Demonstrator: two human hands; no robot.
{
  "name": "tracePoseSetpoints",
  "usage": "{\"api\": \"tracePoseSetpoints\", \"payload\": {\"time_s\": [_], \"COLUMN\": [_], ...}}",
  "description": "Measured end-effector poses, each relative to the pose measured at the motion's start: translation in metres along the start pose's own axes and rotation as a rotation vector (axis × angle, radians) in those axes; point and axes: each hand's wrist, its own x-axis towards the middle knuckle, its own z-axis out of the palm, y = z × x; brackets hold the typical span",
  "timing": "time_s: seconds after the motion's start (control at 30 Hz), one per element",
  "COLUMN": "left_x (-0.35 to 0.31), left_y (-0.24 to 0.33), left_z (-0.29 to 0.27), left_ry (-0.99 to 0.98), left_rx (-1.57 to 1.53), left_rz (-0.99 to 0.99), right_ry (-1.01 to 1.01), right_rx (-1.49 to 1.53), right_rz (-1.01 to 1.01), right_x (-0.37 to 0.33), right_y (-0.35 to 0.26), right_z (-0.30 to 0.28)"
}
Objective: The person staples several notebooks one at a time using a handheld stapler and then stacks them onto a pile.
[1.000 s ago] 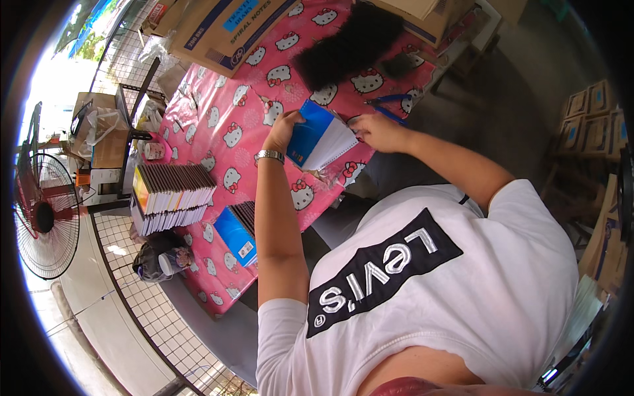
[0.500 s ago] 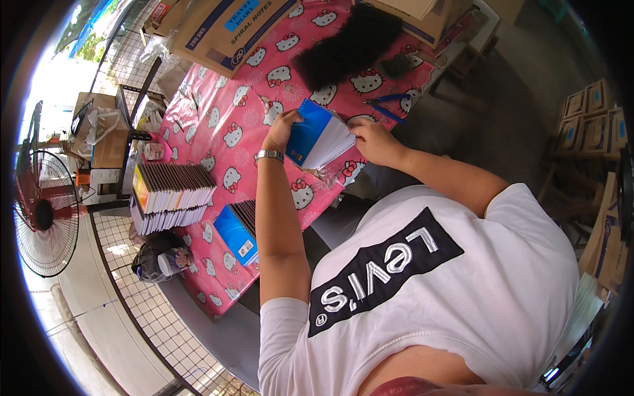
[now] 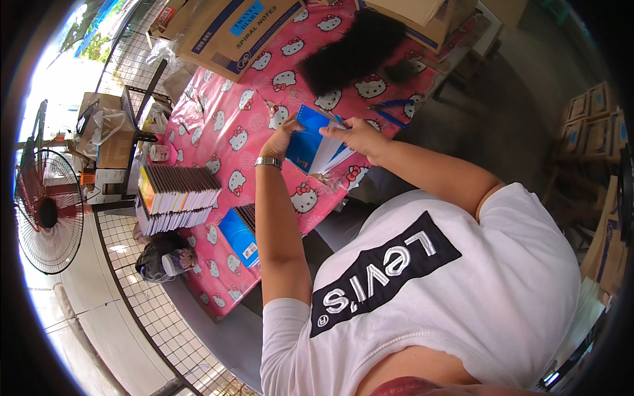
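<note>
A blue-covered notebook (image 3: 302,149) is held over the pink patterned tablecloth (image 3: 218,142), its white pages partly fanned. Along its edge runs a row of punched holes. My left hand (image 3: 280,140) grips its left side, thumb over the cover. On the opposite side, my right hand (image 3: 360,137) is closed on the pages, its fingers reaching over them near the cover; some fingertips are hidden. Beyond my right hand lie blue-handled pliers (image 3: 393,112). Near my left forearm is a small pile of blue notebooks (image 3: 238,234) with dark spiral bindings.
A taller stack of spiral notebooks (image 3: 177,198) stands at the left. A black bristly heap (image 3: 350,49) lies at the far side, between a cardboard box (image 3: 228,39) and another carton (image 3: 422,23). A fan (image 3: 47,212) stands far left; a dark bag (image 3: 158,257) sits by the table.
My right hand has moved left from the notebook's right edge onto its pages, closer to the cover. My left hand keeps its hold. The whole view has shifted slightly.
</note>
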Motion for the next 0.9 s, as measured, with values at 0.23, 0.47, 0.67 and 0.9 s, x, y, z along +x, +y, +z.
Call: {"api": "tracePoseSetpoints", "payload": {"time_s": [0.23, 0.47, 0.67, 0.9], "left_x": [-0.037, -0.060, -0.038, -0.077], "left_y": [0.012, -0.030, -0.059, -0.038], "left_z": [0.005, 0.055, 0.077, 0.075], "left_ry": [0.117, 0.336, 0.426, 0.492], "left_rx": [-0.112, -0.330, -0.322, -0.378], "left_rz": [0.234, 0.589, 0.667, 0.741], "right_ry": [0.128, -0.098, -0.205, -0.242], "right_rx": [-0.266, -0.474, -0.406, -0.665], "right_rz": [-0.376, -0.945, -0.847, -1.247], "right_x": [0.019, 0.020, 0.045, 0.023], "right_y": [0.001, -0.020, 0.048, -0.034], "right_z": [0.015, -0.013, 0.003, 0.006]}}
